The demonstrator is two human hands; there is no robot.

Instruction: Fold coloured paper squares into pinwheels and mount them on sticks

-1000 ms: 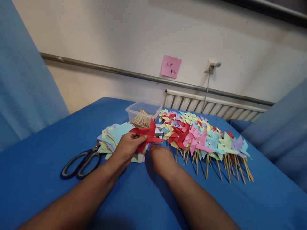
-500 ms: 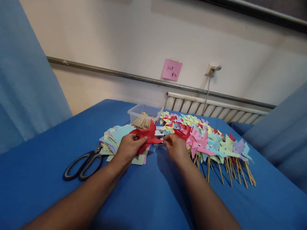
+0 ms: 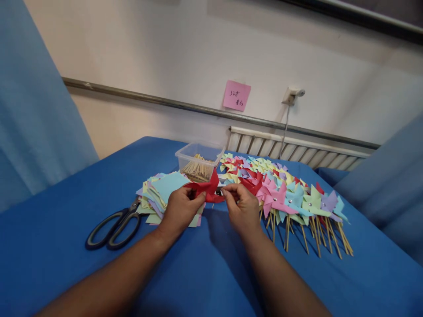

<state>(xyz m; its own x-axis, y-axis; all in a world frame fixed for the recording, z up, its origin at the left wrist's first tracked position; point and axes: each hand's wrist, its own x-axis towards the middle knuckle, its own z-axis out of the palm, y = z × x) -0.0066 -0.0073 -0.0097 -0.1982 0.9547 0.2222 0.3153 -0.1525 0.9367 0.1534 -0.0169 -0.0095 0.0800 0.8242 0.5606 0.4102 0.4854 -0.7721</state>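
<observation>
In my left hand [image 3: 181, 208] a red paper pinwheel [image 3: 212, 188] is pinched between thumb and fingers, its blades standing up. My right hand [image 3: 243, 208] is just right of the pinwheel, thumb and forefinger pressed together; whatever is between them is too small to make out. Behind my left hand lies a stack of coloured paper sheets [image 3: 172, 185]. To the right of my right hand, finished-looking pinwheels on sticks lie in rows, with a pink pinwheel [image 3: 273, 199] nearest.
A clear plastic box [image 3: 185, 157] of thin wooden sticks [image 3: 198, 168] stands behind the pinwheel. Dark-handled scissors [image 3: 114, 229] lie at the left on the blue tablecloth [image 3: 185, 273]. A radiator [image 3: 261, 141] and a metal rail [image 3: 158, 99] run along the wall.
The red pinwheel has turned and shifted slightly right in my left hand. My right hand has drawn off the blade tip it was touching, and its fingers are turned differently.
</observation>
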